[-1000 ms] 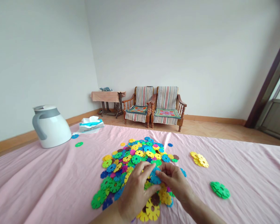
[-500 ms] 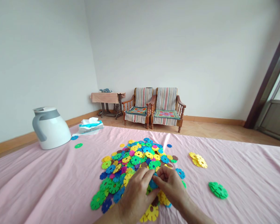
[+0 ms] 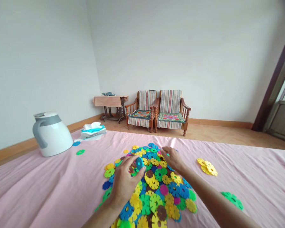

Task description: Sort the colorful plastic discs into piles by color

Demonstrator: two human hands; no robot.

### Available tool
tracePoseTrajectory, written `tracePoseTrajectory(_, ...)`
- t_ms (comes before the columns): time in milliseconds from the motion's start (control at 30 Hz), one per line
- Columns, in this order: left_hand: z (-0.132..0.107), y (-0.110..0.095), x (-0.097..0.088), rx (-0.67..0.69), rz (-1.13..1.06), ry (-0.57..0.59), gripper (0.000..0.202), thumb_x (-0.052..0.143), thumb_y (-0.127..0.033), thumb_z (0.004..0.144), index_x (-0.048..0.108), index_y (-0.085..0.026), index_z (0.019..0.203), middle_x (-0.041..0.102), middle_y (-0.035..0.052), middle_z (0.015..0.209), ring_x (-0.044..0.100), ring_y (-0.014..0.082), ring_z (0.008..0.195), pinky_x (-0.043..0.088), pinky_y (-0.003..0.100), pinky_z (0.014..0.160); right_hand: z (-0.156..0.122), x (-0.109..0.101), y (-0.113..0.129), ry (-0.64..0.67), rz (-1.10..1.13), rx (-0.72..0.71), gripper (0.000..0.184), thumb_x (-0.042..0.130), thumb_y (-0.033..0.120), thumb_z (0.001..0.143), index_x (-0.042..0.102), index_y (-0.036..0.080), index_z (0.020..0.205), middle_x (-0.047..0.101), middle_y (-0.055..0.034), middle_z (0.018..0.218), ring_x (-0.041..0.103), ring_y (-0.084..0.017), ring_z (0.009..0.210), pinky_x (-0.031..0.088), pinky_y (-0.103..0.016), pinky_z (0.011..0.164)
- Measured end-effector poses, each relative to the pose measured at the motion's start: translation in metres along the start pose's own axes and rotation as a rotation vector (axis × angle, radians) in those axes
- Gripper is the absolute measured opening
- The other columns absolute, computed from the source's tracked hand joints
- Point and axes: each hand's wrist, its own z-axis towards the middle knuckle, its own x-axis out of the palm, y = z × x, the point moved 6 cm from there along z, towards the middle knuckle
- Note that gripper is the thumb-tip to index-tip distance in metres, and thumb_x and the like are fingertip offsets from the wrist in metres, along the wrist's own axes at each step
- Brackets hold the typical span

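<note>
My left hand (image 3: 125, 180) is closed around blue notched plastic discs (image 3: 139, 163), pinched upright between thumb and fingers above the pile; how many there are I cannot tell. Farther forward and to the right, my right hand (image 3: 174, 160) is over the far right side of the pile of colourful snowflake discs (image 3: 154, 183). Its fingers and thumb are apart, with a bit of green showing in the gap, and no disc is seen in its grip. Yellow, green, blue, brown and pink discs lie overlapping beneath both hands.
Yellow discs (image 3: 207, 167) lie apart on the right, with green discs (image 3: 232, 200) nearer, partly behind my right forearm. On the left of the pink cloth (image 3: 49, 186) stand a white jug (image 3: 55, 136) and a tissue box (image 3: 93, 131). Two wooden armchairs (image 3: 171, 117) are beyond.
My hands, together over the near pile before, have moved apart. The left has gone left and up with the blue discs; the right has reached forward to the pile's far side.
</note>
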Motion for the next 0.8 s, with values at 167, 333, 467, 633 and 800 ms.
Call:
tracePoseTrajectory(167, -0.001, 0.002, -0.001, 0.010, 0.020, -0.033, 0.031, 0.063, -0.031, 0.079, 0.065, -0.018, 0.107, 0.068, 0.0068, 0.094, 0.064, 0.0181, 0.067, 0.057, 0.031, 0.063, 0.053, 0.036, 0.006, 0.104, -0.116, -0.032, 0.031, 0.056, 0.035, 0.091, 0.056, 0.018, 0.118, 0.059, -0.0071, 0.119, 0.060, -0.020, 0.100, 0.051, -0.042, 0.085)
tracePoseTrajectory(333, -0.005, 0.006, -0.001, -0.004, 0.051, -0.055, 0.033, 0.063, -0.032, 0.079, 0.065, -0.019, 0.110, 0.068, 0.0086, 0.101, 0.067, 0.0236, 0.083, 0.058, 0.036, 0.071, 0.084, 0.064, 0.018, 0.213, -0.187, -0.054, 0.033, 0.056, 0.035, 0.091, 0.055, 0.018, 0.120, 0.058, -0.0076, 0.122, 0.060, -0.021, 0.102, 0.051, -0.043, 0.086)
tracePoseTrajectory(467, -0.005, 0.009, -0.001, -0.016, 0.043, -0.043, 0.033, 0.063, -0.030, 0.080, 0.064, -0.019, 0.110, 0.068, 0.0090, 0.102, 0.066, 0.0251, 0.089, 0.058, 0.037, 0.075, 0.085, 0.075, 0.024, 0.296, -0.246, -0.063, 0.034, 0.056, 0.035, 0.091, 0.055, 0.018, 0.121, 0.056, -0.0079, 0.124, 0.058, -0.022, 0.105, 0.049, -0.045, 0.088)
tracePoseTrajectory(633, -0.002, 0.006, -0.003, -0.020, 0.029, -0.047, 0.035, 0.062, -0.028, 0.081, 0.062, -0.018, 0.114, 0.067, 0.0092, 0.105, 0.064, 0.0254, 0.095, 0.055, 0.039, 0.082, 0.061, 0.069, 0.032, 0.393, -0.283, -0.101, 0.035, 0.056, 0.039, 0.091, 0.056, 0.019, 0.119, 0.056, -0.0078, 0.125, 0.055, -0.024, 0.110, 0.045, -0.048, 0.093)
tracePoseTrajectory(800, -0.002, 0.005, -0.003, -0.027, 0.007, -0.030, 0.033, 0.060, -0.030, 0.082, 0.062, -0.017, 0.113, 0.066, 0.0089, 0.102, 0.064, 0.0208, 0.083, 0.056, 0.033, 0.072, 0.027, 0.047, 0.038, 0.471, -0.262, -0.146, 0.045, 0.063, 0.045, 0.081, 0.059, 0.021, 0.118, 0.058, -0.0102, 0.115, 0.056, -0.027, 0.105, 0.044, -0.044, 0.089)
